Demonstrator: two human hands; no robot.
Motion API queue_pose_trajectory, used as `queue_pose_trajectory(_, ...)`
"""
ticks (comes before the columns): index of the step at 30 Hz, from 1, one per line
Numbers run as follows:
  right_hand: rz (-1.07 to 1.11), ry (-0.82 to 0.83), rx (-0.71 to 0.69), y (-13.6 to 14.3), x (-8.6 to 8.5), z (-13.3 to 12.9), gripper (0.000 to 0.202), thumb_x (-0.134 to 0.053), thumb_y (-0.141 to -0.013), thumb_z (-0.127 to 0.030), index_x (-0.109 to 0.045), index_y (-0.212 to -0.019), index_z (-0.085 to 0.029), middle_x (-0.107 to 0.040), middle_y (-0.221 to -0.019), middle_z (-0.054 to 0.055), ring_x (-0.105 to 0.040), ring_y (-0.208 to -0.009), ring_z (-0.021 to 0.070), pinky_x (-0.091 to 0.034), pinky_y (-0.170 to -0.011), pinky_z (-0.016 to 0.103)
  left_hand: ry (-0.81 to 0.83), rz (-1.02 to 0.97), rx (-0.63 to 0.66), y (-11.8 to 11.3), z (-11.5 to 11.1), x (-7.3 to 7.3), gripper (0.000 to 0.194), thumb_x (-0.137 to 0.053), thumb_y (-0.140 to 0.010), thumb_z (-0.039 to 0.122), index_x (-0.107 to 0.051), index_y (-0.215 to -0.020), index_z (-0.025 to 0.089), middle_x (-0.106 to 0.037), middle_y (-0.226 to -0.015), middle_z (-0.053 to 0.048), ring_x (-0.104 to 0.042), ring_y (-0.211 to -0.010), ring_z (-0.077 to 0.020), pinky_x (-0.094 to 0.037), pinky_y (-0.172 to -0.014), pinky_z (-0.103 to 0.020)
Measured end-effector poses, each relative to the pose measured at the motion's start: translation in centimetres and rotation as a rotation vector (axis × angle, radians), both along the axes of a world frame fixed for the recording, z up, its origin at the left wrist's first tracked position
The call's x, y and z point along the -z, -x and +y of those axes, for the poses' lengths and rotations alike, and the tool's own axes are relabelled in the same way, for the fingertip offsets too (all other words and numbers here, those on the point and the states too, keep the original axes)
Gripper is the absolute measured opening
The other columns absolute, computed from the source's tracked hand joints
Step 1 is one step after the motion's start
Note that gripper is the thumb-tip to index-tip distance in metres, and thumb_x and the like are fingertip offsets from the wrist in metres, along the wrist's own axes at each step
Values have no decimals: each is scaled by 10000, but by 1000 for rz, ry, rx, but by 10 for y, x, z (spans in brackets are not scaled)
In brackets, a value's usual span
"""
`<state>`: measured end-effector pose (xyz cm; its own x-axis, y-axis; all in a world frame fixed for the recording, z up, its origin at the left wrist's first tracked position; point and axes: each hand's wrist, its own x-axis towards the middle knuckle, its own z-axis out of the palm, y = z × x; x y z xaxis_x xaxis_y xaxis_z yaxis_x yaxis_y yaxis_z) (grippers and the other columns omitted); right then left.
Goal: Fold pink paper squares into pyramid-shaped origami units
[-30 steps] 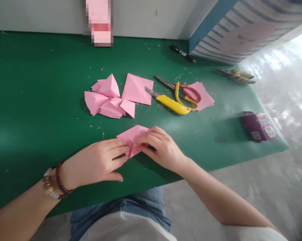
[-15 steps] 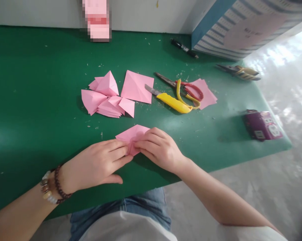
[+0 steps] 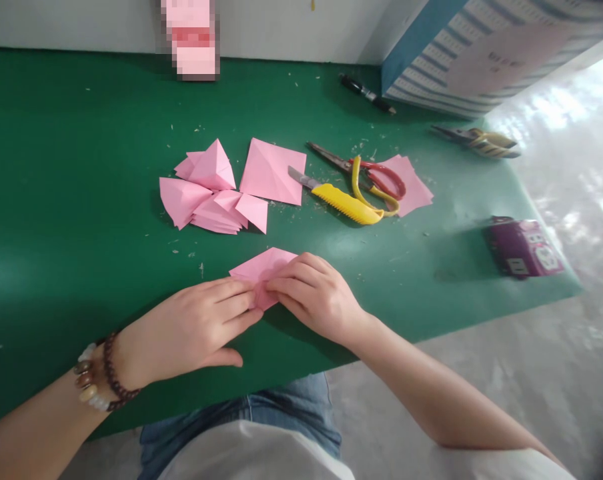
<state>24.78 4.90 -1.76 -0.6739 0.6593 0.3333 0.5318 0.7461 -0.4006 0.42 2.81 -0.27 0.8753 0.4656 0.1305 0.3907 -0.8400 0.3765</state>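
On the green table in front of me lies a pink sheet of folding paper (image 3: 264, 267), creased, with one corner pointing away from me. My left hand (image 3: 196, 327) lies flat across its left side, fingers stretched out with their tips on the paper and the thumb apart. From the right, my right hand (image 3: 316, 290) bends over the paper, fingers pressed together on it near the left fingertips; its thumb is hidden. Both hands cover the paper's lower and right parts. Beyond them sit several folded pink paper pieces (image 3: 214, 200) and a pink square stack (image 3: 271, 167).
Right of the stack lie a yellow utility knife (image 3: 349, 204), scissors (image 3: 381, 177) and more pink paper (image 3: 414, 187). Farther off are a pen (image 3: 366, 95), pliers (image 3: 481, 142), a purple box (image 3: 526, 247) and a striped box (image 3: 441, 60). Paper scraps dot the green table (image 3: 81, 200).
Almost nothing differs. The whole view has shifted slightly, and both hands keep their places on the pink paper.
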Motion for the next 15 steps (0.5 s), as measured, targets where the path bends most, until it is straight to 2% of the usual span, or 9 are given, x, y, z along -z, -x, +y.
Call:
queue_pose_trajectory(8,21,37,3,0,1,0,143,-568,-942,-184,-710,-940,-168,-716,-895,68,-588,-808,188,-514,-725,344,16,8,-14,-1,-1,0,666,-831,-708,393,-595,-1261,108,-627,-1288,-122,-547,-1238,-290,-498,-1061,-434)
queue_pose_trajectory(15,29,75,26,1,1,-1,158,-566,-948,-209,-723,-951,-193,-717,-905,64,-590,-817,188,-518,-739,349,10,-8,-17,-1,-1,1,658,-776,-778,396,-548,-1330,122,-605,-1344,-120,-531,-1269,-279,-455,-1099,-415)
